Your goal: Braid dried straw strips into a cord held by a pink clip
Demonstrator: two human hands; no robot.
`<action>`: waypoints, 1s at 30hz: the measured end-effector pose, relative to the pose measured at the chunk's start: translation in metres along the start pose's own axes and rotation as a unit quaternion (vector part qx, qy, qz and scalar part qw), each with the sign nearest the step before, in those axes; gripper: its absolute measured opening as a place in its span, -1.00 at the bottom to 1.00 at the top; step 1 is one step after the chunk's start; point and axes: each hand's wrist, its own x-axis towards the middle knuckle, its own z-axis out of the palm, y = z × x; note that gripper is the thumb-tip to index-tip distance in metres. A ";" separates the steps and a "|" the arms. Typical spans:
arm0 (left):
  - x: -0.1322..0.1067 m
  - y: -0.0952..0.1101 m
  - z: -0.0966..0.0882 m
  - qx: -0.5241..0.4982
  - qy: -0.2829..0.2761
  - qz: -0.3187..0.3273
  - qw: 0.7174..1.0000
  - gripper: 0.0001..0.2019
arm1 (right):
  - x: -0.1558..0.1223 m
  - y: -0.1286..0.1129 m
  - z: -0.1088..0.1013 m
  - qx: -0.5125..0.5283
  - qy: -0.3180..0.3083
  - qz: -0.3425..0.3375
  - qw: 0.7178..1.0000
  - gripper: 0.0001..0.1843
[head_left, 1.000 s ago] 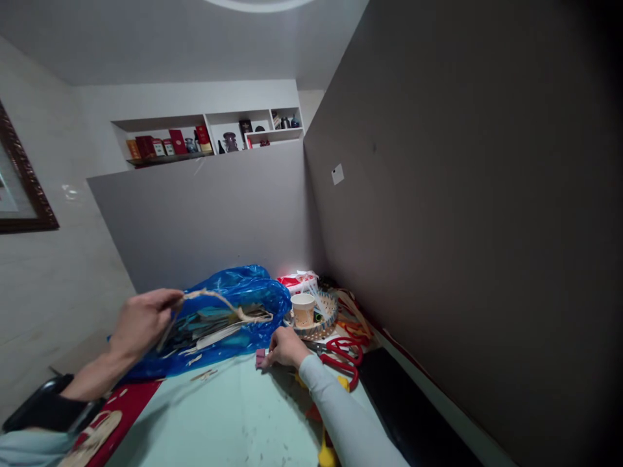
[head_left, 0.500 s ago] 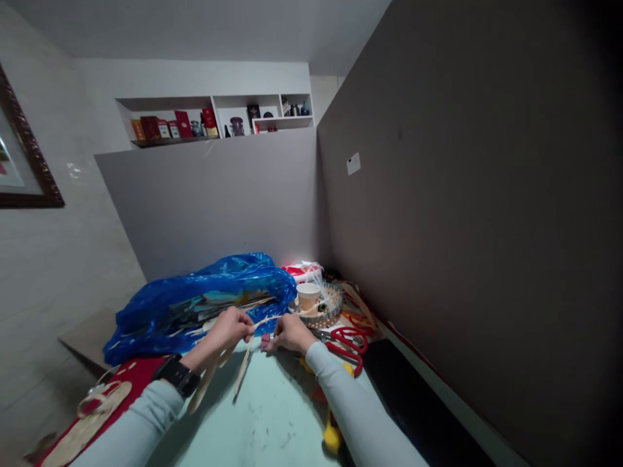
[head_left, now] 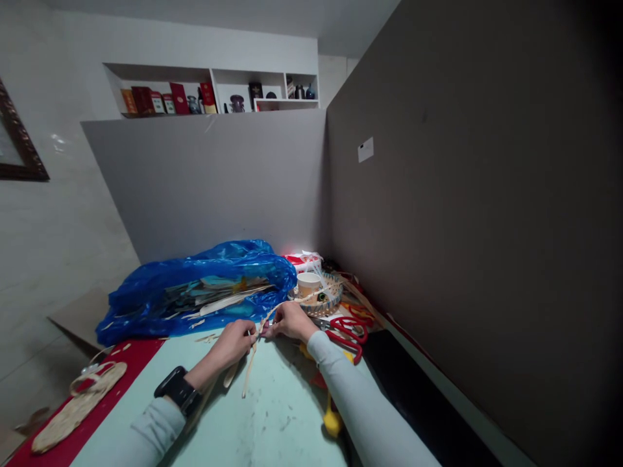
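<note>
- Left hand, seen in the head view: thumb and fingers are drawn together in a pinch on a pale, twisted strand; a dark watch sits on that wrist.
- Right hand, just beside it: the fingers are bent and nearly closed on a small purplish item, mostly hidden by the fingertips.
- Between the two hands, the strand runs up past the right hand's knuckles toward the cup, while loose ends hang below the left hand over the pale green table.
- Behind the hands lies an open blue plastic bag with flat strips inside.
- Right of the bag, a paper cup stands at a woven basket.
- Red-handled scissors lie near the right hand, beside a long black object.
- At far left, a woven sole-shaped piece rests on a red surface.
</note>
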 end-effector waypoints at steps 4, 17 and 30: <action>0.001 -0.001 -0.007 0.054 0.017 0.000 0.998 -0.70 | 0.001 0.000 0.000 -0.010 -0.005 0.002 1.000 -0.65; 0.001 0.005 -0.003 0.178 0.017 0.002 0.984 -0.70 | 0.000 0.003 0.000 0.027 -0.015 0.001 1.000 -0.65; -0.009 0.013 0.001 -0.021 -0.028 -0.007 0.999 -0.68 | -0.001 0.009 -0.007 0.066 -0.066 -0.003 0.996 -0.65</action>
